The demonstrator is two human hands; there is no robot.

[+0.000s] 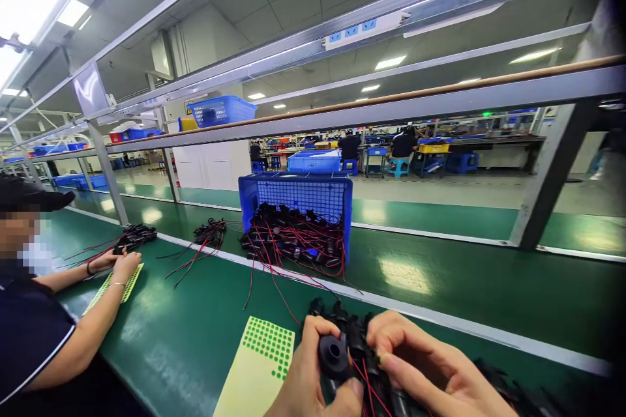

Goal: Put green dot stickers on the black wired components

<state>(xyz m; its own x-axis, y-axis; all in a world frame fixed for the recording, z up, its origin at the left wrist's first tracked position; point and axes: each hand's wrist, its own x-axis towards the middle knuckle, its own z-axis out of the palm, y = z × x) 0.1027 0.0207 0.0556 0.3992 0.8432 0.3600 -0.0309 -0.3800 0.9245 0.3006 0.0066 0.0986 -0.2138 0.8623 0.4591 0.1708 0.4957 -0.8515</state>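
Observation:
My left hand [309,374] grips a round black part [333,356] with red and black wires at the bottom centre. My right hand [430,371] pinches the neighbouring black parts [359,339] of the same bunch, fingers closed on them. Just left of my hands lies a yellow sheet of green dot stickers [259,365]. Beyond them a blue crate [298,199] lies tipped on its side, spilling a heap of black wired parts [293,241] onto the green conveyor belt [464,287].
A co-worker sits at the left, both hands [117,264] on another sticker sheet [115,283] beside a small pile of wired parts [134,234]. Another loose pile [208,232] lies between. A metal frame with shelves and blue bins [222,109] runs overhead.

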